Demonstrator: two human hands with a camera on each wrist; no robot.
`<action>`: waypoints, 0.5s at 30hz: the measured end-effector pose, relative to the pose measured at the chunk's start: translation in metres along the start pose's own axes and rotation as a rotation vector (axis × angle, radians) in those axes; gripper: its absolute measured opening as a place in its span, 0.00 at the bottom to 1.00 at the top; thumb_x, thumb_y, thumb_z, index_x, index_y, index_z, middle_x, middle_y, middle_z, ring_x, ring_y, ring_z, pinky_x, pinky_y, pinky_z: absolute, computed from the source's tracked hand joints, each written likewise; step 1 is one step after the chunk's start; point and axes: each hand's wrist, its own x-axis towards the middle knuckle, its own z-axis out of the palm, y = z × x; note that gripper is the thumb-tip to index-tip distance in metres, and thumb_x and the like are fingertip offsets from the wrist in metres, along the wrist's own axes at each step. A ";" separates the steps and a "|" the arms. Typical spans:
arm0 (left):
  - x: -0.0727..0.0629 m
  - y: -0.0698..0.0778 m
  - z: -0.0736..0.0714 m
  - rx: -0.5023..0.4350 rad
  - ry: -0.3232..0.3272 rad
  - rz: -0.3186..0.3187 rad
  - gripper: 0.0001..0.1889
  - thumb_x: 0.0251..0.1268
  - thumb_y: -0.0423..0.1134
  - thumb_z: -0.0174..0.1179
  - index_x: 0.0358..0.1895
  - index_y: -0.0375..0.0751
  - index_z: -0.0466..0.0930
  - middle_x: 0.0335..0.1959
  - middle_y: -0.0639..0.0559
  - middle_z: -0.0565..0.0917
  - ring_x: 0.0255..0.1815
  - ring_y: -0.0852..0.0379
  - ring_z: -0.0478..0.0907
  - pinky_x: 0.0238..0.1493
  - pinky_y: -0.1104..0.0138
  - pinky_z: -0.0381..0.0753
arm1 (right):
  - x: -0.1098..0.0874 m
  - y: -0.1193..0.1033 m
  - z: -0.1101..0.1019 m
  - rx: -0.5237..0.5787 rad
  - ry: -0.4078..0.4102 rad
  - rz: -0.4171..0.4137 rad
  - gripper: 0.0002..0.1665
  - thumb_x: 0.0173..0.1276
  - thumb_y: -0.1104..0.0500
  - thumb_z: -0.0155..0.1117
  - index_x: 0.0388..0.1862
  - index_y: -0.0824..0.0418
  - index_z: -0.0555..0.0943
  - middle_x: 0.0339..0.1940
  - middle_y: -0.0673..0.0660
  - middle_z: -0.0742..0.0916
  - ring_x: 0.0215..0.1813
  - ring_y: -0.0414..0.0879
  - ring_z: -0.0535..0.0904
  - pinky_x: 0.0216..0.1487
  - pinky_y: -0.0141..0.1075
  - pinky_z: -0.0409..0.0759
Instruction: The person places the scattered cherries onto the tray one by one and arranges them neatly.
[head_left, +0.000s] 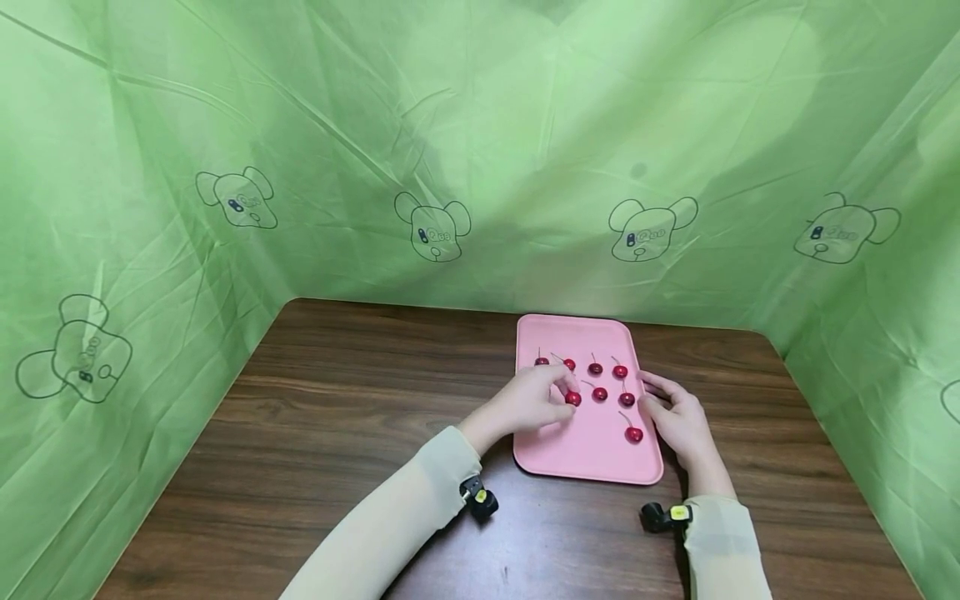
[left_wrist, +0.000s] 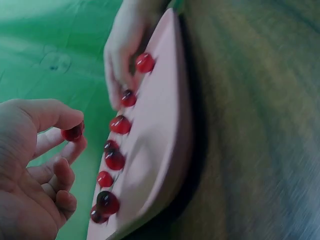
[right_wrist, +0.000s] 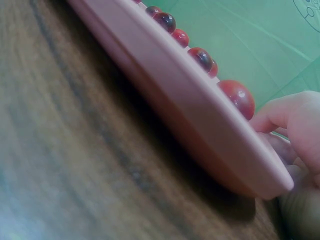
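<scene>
In the left wrist view a dark red cherry [left_wrist: 72,132] is pinched between the fingertips of my left hand [left_wrist: 35,165]. From the head view, that left hand [head_left: 538,398] is over the left part of a pink tray [head_left: 573,458], its fingertips around a red cherry [head_left: 573,398]. My right hand [head_left: 684,421] holds the tray's right edge, thumb at the rim. Close to this thumb lies a cherry [head_left: 626,399]; another cherry [head_left: 633,434] sits nearer the front. Several more stemmed cherries, among them one dark cherry [head_left: 595,368], lie toward the back of the tray.
The tray rests on a dark wooden table [head_left: 360,417]. Green fabric [head_left: 510,150] with printed bear-like heads surrounds the table at the back and sides. Both wrists carry a small black camera, such as the left wrist camera [head_left: 480,500].
</scene>
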 end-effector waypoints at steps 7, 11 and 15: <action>0.001 0.015 0.021 0.024 -0.035 0.004 0.14 0.64 0.36 0.77 0.50 0.45 0.86 0.42 0.57 0.88 0.40 0.67 0.86 0.50 0.75 0.79 | 0.000 -0.001 0.000 0.000 -0.005 0.003 0.29 0.85 0.58 0.61 0.81 0.61 0.75 0.72 0.71 0.82 0.71 0.62 0.80 0.52 0.16 0.74; 0.004 0.018 0.034 0.045 -0.038 0.004 0.13 0.64 0.37 0.77 0.48 0.45 0.85 0.39 0.58 0.88 0.36 0.70 0.82 0.46 0.77 0.78 | -0.001 -0.002 -0.001 0.001 -0.005 0.005 0.29 0.85 0.58 0.61 0.81 0.62 0.75 0.72 0.71 0.82 0.71 0.63 0.80 0.51 0.16 0.75; 0.006 0.017 0.046 0.072 -0.036 0.010 0.12 0.63 0.37 0.78 0.46 0.47 0.85 0.38 0.60 0.87 0.36 0.71 0.80 0.45 0.80 0.77 | -0.001 -0.003 0.000 0.001 -0.007 0.007 0.29 0.85 0.58 0.60 0.81 0.62 0.74 0.72 0.72 0.81 0.71 0.63 0.80 0.51 0.16 0.75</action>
